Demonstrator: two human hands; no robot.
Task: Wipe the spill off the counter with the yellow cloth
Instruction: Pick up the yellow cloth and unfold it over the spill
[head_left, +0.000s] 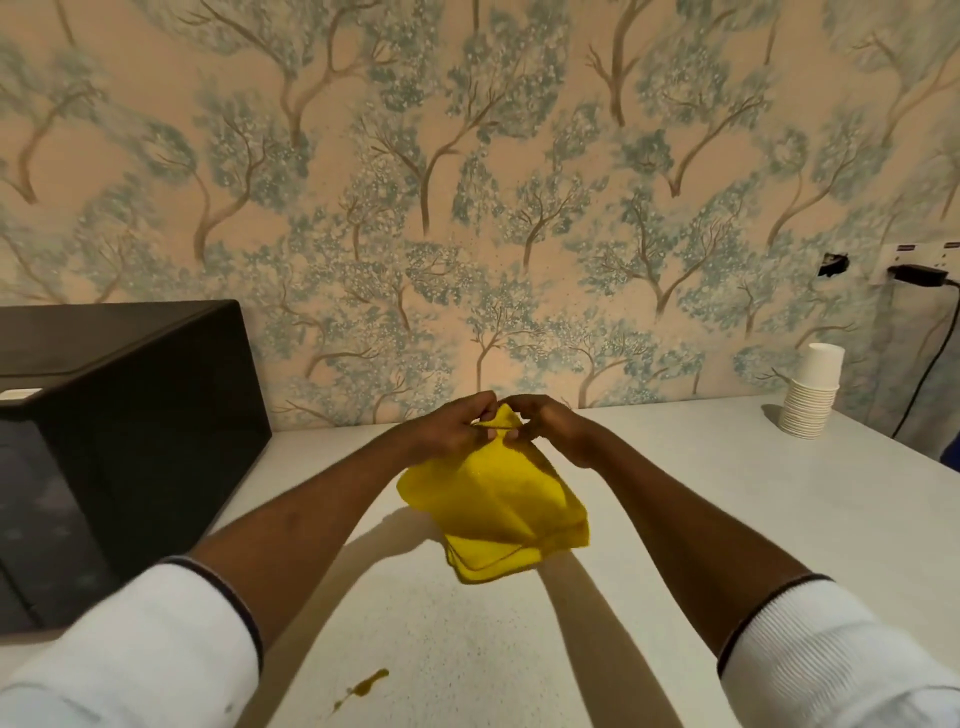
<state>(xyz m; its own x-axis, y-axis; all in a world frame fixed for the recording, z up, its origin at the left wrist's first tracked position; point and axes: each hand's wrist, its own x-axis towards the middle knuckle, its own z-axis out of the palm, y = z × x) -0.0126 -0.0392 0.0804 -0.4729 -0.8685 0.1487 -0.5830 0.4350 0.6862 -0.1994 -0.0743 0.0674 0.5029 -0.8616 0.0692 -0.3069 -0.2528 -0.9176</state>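
Counter fills most of what I see, pale and speckled, running back to a wall papered with trees. At the left sits the biggest object, a black microwave, hard against that wall. Far right, near an outlet with a plugged-in cable, a stack of paper cups stands well clear of my work.

Centre of the view, I hold the yellow cloth up over the counter. It hangs folded in several layers, its lower corners drooping toward the surface; I cannot tell whether they touch it. My left hand and right hand meet at its top edge, both pinched shut on the fabric, fingertips close together, as if sorting or parting the layers.

Smallest of all is the spill, a thin yellowish-brown streak low in the view, close to me and beneath my left forearm, well apart from the cloth.

By my reading, I am at the preparing step: cloth in hand, nothing wiped yet. The next move calls for settling the fold into a pad, then drawing it back toward me and down onto the streak, pressing flat before sweeping so the smear does not spread.
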